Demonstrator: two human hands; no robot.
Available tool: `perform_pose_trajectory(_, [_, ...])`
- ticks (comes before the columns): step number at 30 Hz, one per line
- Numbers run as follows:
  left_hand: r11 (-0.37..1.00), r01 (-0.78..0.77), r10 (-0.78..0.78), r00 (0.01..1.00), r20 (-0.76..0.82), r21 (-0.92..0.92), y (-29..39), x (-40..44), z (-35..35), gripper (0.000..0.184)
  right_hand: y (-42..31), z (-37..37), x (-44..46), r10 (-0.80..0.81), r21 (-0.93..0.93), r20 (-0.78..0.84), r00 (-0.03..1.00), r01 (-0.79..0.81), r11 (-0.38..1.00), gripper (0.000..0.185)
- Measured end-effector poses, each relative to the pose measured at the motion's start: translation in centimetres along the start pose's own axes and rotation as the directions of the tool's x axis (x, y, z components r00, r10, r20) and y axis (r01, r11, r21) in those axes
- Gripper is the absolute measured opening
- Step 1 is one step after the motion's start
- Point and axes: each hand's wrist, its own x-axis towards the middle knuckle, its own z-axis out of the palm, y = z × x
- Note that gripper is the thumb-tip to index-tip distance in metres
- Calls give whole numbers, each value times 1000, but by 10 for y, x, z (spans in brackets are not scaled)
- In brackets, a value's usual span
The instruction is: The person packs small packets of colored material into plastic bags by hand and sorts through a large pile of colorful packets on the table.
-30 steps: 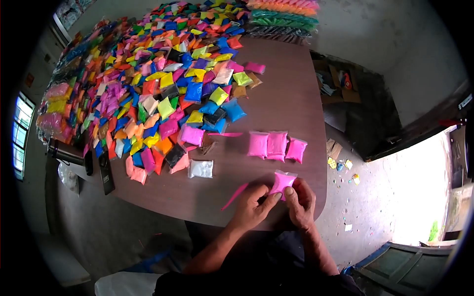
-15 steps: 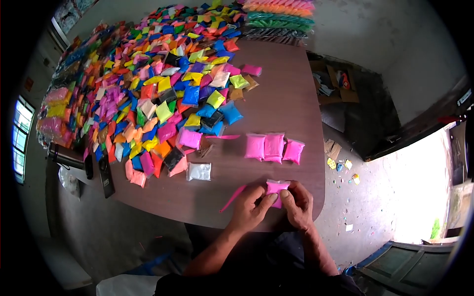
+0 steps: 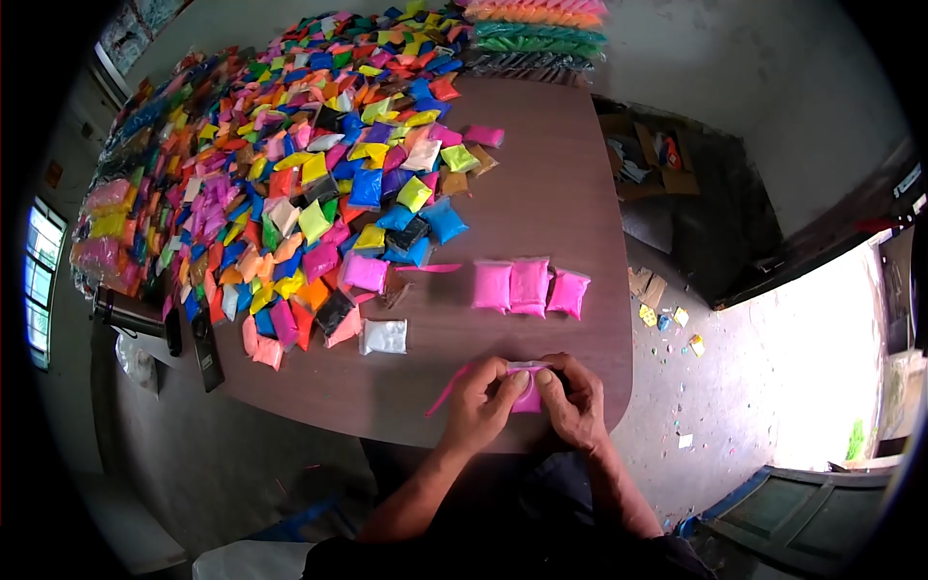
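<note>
Near the table's front edge, a small pink packet (image 3: 527, 398) is pinched between my two hands. My left hand (image 3: 481, 401) grips its left side with the thumb pressed on the front. On the other side my right hand (image 3: 574, 401) holds it the same way, thumb near the clear top edge. The fingers behind the packet are partly hidden. A pink strip (image 3: 445, 394) lies beside my left hand. Beyond my hands, three pink packets (image 3: 528, 286) lie in a row. To the left rests a white packet (image 3: 385, 336).
A large heap of coloured packets (image 3: 314, 174) covers the left and back of the brown table (image 3: 541, 174). Stacked packs (image 3: 536, 39) stand at the far edge. Another pink strip (image 3: 432, 268) lies mid-table. An open cardboard box (image 3: 667, 159) sits beyond the right side.
Both hands have shifted slightly left with the pink packet. My thumbs have moved up to its top edge and closer together. The view has also shifted a little.
</note>
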Motion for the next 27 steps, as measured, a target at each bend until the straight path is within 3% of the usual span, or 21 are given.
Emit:
perform_pose_trajectory(2, [999,8,-9,999,31,39,2,1,-2,21,0,-2,1,-83,15,-7,997,83,996,11])
perform_pose_trajectory(7, [991,125,-130,985,114,48,14,4,1,23,9,-10,-2,-50,119,-24,998,52,991,11])
perform_pose_trajectory(9, [973,-105,75,986,146,207,8,6,-1,21,12,-9,-2,-47,135,-39,998,51,990,11])
perform_pose_trajectory(13, [991,-23,13,997,80,129,0,-2,2,18,3,-1,-1,-65,29,-48,997,67,997,14])
perform_pose_trajectory(16, [996,-24,26,1000,-11,90,-5,-4,2,14,-3,-2,-3,80,-24,73,994,-78,997,30])
perform_pose_trajectory(17, [986,-90,94,995,-20,137,0,0,4,14,-1,-3,-3,92,-34,58,994,-90,995,30])
perform_pose_trajectory(19, [999,34,-35,999,40,42,7,0,4,14,4,-5,-2,31,65,41,999,-33,997,22])
perform_pose_trajectory(23, [998,54,-58,992,109,40,-5,0,3,13,4,-9,-1,-2,166,-4,1000,3,986,23])
perform_pose_trajectory(25, [955,-169,132,978,162,243,3,8,4,12,7,-9,-1,5,192,-10,1000,-3,981,24])
perform_pose_trajectory(27, [956,-184,157,978,134,228,4,9,6,12,8,-7,-1,12,220,-13,1000,-9,975,25])
